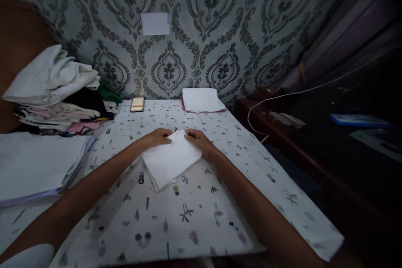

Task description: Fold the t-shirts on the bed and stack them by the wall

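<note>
A folded white cloth (172, 161) lies over the middle of the patterned tablecloth, turned so that one corner points away from me. My left hand (158, 137) grips its far left edge, thumb on top and fingers curled. At the far right edge, my right hand (198, 139) pinches the cloth in the same way, close to the left one. Between the two hands the fabric bunches slightly near its far corner. The fingertips under the cloth are hidden.
Folded white fabric (203, 99) lies at the far edge. A phone-like object (137, 104) sits back left. Piled clothes (59, 92) and a folded stack (37, 167) fill the left side. A white cable (276, 97) crosses the dark furniture (301, 163) on the right.
</note>
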`<action>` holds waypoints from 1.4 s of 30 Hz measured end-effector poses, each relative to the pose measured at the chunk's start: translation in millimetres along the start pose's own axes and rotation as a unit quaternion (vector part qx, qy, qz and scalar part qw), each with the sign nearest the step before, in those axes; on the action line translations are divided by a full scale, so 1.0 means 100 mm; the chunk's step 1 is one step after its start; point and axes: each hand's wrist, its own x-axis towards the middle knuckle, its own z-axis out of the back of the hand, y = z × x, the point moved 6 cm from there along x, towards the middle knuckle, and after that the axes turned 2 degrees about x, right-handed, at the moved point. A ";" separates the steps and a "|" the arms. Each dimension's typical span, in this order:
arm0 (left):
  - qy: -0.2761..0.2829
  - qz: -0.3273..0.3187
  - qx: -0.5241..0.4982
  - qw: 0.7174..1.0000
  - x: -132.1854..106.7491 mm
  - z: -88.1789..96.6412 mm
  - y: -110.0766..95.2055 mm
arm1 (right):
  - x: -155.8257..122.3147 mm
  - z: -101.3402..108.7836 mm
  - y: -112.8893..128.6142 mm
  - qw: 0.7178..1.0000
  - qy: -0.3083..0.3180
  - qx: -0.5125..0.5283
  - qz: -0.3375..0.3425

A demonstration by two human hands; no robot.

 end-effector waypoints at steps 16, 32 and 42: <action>0.096 0.140 -0.016 0.985 -0.64 0.29 0.19 | -0.19 -0.09 0.20 0.999 0.037 -0.011 -0.021; -0.011 0.090 -0.114 0.989 -0.56 0.54 0.41 | -0.53 -0.07 0.29 0.890 -0.190 -0.405 0.091; -0.082 0.098 -0.061 0.990 -0.59 0.51 0.54 | -0.76 -1.41 0.35 0.788 0.080 -0.504 0.344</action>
